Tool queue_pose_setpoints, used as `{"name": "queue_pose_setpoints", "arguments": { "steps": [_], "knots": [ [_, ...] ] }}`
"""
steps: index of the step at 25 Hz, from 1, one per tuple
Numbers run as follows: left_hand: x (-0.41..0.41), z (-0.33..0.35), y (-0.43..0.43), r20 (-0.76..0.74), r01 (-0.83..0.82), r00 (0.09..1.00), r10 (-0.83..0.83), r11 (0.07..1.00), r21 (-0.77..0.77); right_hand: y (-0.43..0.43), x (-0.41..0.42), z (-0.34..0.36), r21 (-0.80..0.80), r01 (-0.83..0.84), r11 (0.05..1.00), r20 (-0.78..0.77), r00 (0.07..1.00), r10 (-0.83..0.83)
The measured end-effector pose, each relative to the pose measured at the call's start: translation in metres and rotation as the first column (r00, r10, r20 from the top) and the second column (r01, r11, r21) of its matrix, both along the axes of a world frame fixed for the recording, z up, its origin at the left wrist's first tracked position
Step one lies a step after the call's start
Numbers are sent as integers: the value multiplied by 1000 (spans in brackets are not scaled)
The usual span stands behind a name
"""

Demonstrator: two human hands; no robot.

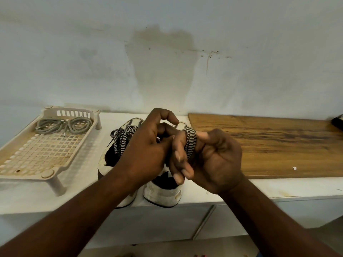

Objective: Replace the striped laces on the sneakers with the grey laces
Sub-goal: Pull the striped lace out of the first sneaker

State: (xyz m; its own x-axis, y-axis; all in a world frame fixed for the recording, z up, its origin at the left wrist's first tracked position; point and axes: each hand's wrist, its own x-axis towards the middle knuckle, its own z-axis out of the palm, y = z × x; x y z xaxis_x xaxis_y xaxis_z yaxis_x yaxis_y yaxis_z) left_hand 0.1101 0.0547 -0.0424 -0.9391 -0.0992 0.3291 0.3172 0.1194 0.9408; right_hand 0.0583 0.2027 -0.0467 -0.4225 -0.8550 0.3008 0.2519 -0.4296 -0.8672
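Both hands meet at frame centre, above the pair of sneakers.

- Right hand (219, 164): fingers (179, 154) curled in and pointing toward 7 o'clock. The loose striped lace (190, 143) is wound around them in several close turns, so this hand is grasping it. I read the wrapped fingers as the right hand's, though the overlap makes that less than certain.
- Left hand (146, 147): at 9 o'clock of the right hand and touching it, back toward the camera, index finger arched over the top. Its fingertips are hidden, so I cannot tell whether it pinches the lace or only rests there.
- Tray-side sneaker (106, 160): at 8 o'clock of the hands, partly covered by the left wrist. The threaded striped lace (119, 143) is in its eyelets, with loops flopped toward 10 o'clock.
- Board-side sneaker (163, 191): directly under the hands at 6 o'clock, with only its white toe and a dark panel showing. Its eyelets are hidden.
- Grey laces (63, 125): coiled at the far end of the beige slatted tray (22, 177), at 9 to 10 o'clock of the hands and well apart from the shoes.
- Shelf (83, 184): white, carrying the tray, the shoes and the wooden board (269, 145), which lies at 3 o'clock beside the sneakers.
- Wall (241, 52): pale, with a dull stain (163, 58) at 12 o'clock.
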Motion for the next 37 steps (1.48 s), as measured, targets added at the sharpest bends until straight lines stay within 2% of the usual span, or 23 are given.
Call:
{"name": "queue_pose_setpoints", "arguments": {
  "steps": [2,3,5,7,9,13,16,18,21,25,29,32,34,37],
  "knots": [
    [-1,6,3,101,12,994,-45,954,300,-3,-1,2,-54,-3,999,49,999,6],
    [-1,9,4,144,6,986,-79,894,447,-5,-2,4,-67,-9,998,63,998,13],
    [-2,15,-2,186,53,961,-205,796,603,-7,-1,6,-72,-35,997,77,996,41],
    [-2,21,-17,201,226,905,-376,823,522,-8,-1,9,-88,-74,993,108,991,83],
    [-1,26,-30,206,344,879,-430,871,352,-8,-6,12,-114,-101,988,170,978,120],
    [-1,20,-27,236,125,959,-159,980,153,-9,-18,7,-54,-120,991,250,960,130],
    [-1,12,-29,218,39,975,-34,999,-15,-16,-17,1,-1,-132,991,252,959,128],
    [0,13,-34,188,-12,982,22,998,-55,-19,-16,3,8,-123,992,267,957,117],
    [1,12,-34,141,-165,973,181,979,-120,-24,-14,11,68,41,997,292,955,-59],
    [-1,7,-38,36,-322,933,358,876,-359,-41,-3,13,185,293,938,247,910,-333],
    [0,7,-44,-59,-391,910,410,804,-448,-51,3,12,227,486,844,159,836,-525],
    [1,9,-50,-56,-361,922,383,799,-481,-54,5,12,232,548,803,231,771,-593],
    [0,9,-52,-26,-352,925,379,830,-432,-54,6,12,229,521,822,274,776,-568],
    [3,12,-57,-1,-267,961,276,929,-257,-53,5,11,246,527,814,200,794,-574]
  ]
}}
